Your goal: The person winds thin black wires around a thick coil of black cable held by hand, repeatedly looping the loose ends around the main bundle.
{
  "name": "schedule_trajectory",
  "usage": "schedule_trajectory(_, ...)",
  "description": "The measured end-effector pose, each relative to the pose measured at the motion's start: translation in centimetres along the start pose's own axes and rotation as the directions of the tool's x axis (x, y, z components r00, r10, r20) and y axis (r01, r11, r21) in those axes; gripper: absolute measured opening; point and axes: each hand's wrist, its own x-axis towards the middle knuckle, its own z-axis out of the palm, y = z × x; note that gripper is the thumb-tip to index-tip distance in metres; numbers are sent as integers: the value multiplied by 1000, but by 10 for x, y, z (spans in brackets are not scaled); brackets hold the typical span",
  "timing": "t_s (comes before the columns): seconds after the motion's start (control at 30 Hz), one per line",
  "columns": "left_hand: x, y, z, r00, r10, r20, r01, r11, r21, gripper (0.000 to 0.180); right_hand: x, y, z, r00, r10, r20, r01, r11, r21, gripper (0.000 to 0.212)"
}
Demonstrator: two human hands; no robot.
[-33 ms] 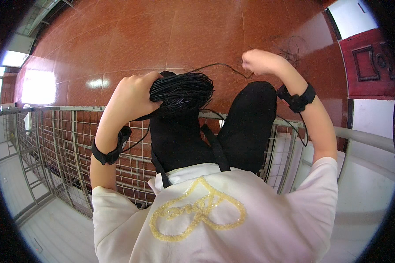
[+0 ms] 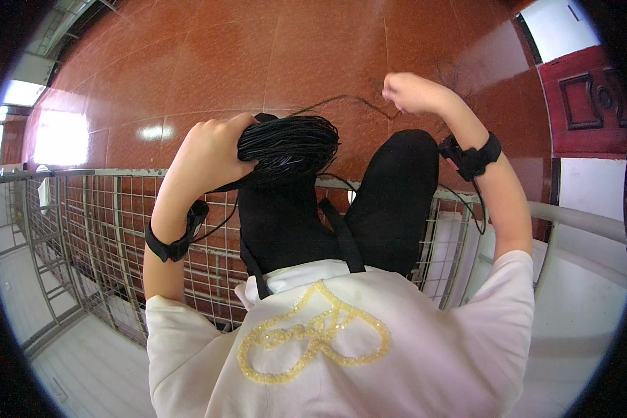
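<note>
The left hand (image 2: 212,157) grips a thick bundle of black cord (image 2: 296,145) that bulges out to its right. Farther off, the right hand (image 2: 409,94) is curled near a loose strand (image 2: 345,96); whether it pinches this cannot be told. Beyond both hands spreads reddish tiled floor (image 2: 223,63).

White glare blanches the glossy floor (image 2: 223,63) at far left.

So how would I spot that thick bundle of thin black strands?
From the glossy reddish-brown tiled floor, come down to the person's left leg in black trousers. At its knee end, a bare left hand grips the thick bundle of thin black strands. Its shiny, close-packed strands set it apart from the plain black cloth.
</note>
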Motion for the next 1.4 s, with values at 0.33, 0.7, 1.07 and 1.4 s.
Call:
schedule_trajectory(0.33, -10, -9, -4, 997, -80, -1, 80, 996, -40, 37, -4, 53, 21, 766, 418, -489, 643, -477, 599, 16)
schedule_trajectory(0.7, -9, -14, -2, 999, -32, -44, 31, 999, -14, 37, -28, 37, 42, 862, 195, -468, 463, -679, 569, 8)
schedule_trajectory(1.07, -10, -26, -3, 994, -104, -39, 101, 992, -70, 41, -36, 2, 35, 854, -224, -470, 132, -780, 612, 48)
schedule_trajectory(1.4, -9, -28, -2, 996, -73, -55, 70, 997, -43, 42, -32, -5, 46, 796, -368, -480, -17, -806, 591, 42)
